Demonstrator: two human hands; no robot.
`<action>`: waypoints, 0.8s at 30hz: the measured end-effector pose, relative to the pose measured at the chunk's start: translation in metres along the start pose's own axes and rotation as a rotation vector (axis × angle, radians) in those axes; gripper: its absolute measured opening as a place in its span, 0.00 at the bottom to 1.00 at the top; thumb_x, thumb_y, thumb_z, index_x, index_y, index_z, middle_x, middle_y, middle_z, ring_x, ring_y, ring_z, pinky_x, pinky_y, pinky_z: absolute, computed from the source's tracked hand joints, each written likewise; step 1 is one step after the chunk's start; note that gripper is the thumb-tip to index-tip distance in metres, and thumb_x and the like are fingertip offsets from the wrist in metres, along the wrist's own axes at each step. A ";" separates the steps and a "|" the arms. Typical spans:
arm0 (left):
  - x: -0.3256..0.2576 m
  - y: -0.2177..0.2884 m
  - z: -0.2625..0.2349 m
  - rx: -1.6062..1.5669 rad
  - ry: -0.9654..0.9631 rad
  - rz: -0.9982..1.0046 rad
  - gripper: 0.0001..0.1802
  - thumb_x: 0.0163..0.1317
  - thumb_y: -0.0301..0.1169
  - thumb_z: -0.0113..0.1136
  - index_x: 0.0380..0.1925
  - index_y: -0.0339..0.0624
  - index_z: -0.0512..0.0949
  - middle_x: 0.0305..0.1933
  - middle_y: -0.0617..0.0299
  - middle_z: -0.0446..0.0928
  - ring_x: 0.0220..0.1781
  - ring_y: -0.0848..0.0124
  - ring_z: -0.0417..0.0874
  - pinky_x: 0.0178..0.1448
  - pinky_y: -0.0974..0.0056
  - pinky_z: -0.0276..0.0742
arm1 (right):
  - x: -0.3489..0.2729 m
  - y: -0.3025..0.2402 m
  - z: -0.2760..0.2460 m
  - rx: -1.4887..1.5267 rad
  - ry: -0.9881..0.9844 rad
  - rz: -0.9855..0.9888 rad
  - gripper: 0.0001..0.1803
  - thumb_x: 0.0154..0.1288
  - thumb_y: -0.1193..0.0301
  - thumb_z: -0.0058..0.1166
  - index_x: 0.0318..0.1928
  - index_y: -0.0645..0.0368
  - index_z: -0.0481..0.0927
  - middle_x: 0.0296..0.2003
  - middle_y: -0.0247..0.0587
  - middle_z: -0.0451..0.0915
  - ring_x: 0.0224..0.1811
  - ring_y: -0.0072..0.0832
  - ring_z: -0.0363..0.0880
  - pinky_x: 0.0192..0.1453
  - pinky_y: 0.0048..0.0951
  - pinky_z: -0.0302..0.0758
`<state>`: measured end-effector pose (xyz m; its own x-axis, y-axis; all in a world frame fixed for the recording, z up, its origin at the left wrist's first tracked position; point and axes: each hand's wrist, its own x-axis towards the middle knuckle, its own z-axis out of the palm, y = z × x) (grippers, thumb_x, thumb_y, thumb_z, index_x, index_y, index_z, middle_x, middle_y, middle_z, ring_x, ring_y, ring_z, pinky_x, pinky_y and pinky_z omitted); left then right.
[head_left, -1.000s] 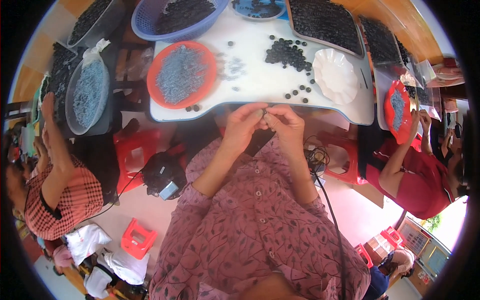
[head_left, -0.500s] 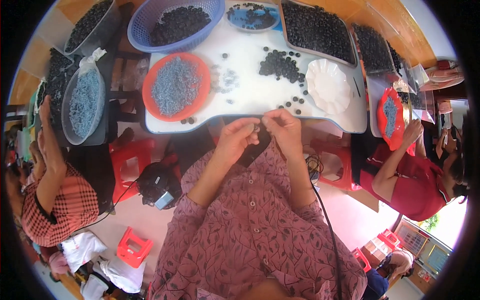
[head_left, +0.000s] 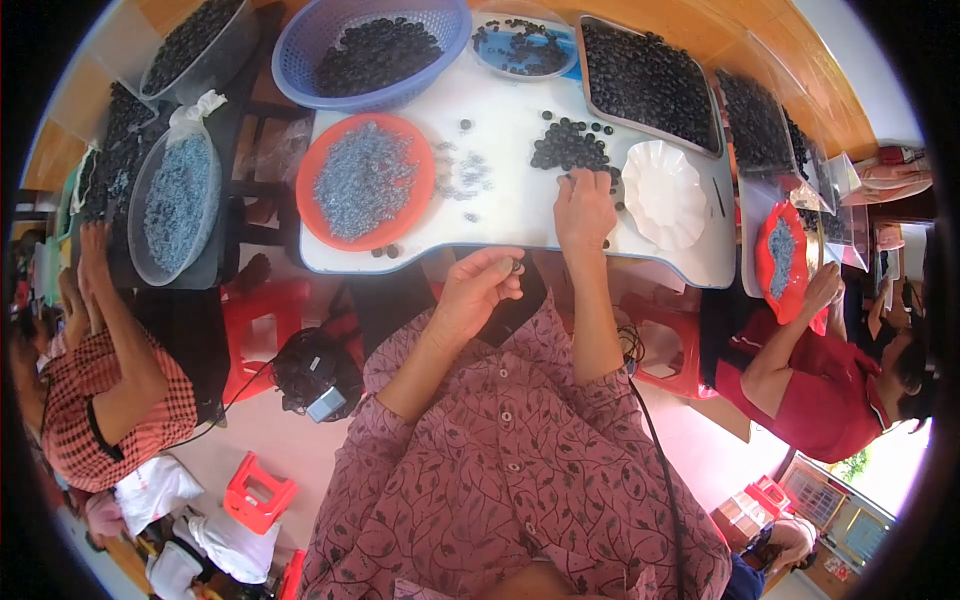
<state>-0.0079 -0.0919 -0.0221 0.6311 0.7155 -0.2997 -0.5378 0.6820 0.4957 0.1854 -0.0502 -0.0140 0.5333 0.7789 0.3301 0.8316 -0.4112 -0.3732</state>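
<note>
Two hands: apart, working separately.
Left hand (head_left: 478, 290): near the chest, fingertips pinched on a small dark round bead (head_left: 508, 266).
Right hand (head_left: 585, 210): flat on the white desk (head_left: 510, 130), fingers on the loose pile of dark round beads (head_left: 566, 147).
Beside pile: white scalloped plastic dish (head_left: 664, 195).
Farther left: orange round plastic plate of grey bits (head_left: 366, 181).

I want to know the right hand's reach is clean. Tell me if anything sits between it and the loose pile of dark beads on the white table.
Nothing visible does. The right hand already has its fingertips at the near edge of the pile of dark beads. The white scalloped dish lies beside the hand, off to its right, not in the path.
</note>
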 end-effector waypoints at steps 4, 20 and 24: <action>-0.001 0.000 0.000 0.003 0.007 0.011 0.13 0.67 0.27 0.56 0.49 0.33 0.77 0.38 0.61 0.80 0.35 0.77 0.80 0.41 0.67 0.81 | -0.005 0.007 0.000 0.120 -0.005 -0.082 0.08 0.61 0.71 0.57 0.40 0.58 0.79 0.38 0.45 0.77 0.33 0.43 0.79 0.35 0.43 0.75; -0.005 0.008 0.005 -0.159 -0.011 0.087 0.13 0.68 0.27 0.55 0.50 0.33 0.77 0.40 0.59 0.80 0.36 0.75 0.80 0.41 0.67 0.81 | -0.077 -0.014 -0.050 1.397 -0.577 0.274 0.13 0.67 0.77 0.53 0.52 0.64 0.79 0.38 0.34 0.81 0.32 0.15 0.76 0.34 0.16 0.70; -0.008 0.007 0.004 -0.134 -0.023 0.097 0.14 0.68 0.26 0.55 0.50 0.32 0.77 0.40 0.58 0.80 0.36 0.75 0.81 0.41 0.67 0.81 | -0.083 -0.021 -0.055 1.365 -0.548 0.275 0.14 0.66 0.78 0.54 0.53 0.64 0.79 0.38 0.33 0.80 0.34 0.16 0.76 0.36 0.16 0.71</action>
<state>-0.0145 -0.0931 -0.0131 0.5846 0.7761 -0.2364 -0.6655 0.6254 0.4074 0.1318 -0.1324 0.0136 0.2654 0.9560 -0.1251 -0.2286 -0.0637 -0.9714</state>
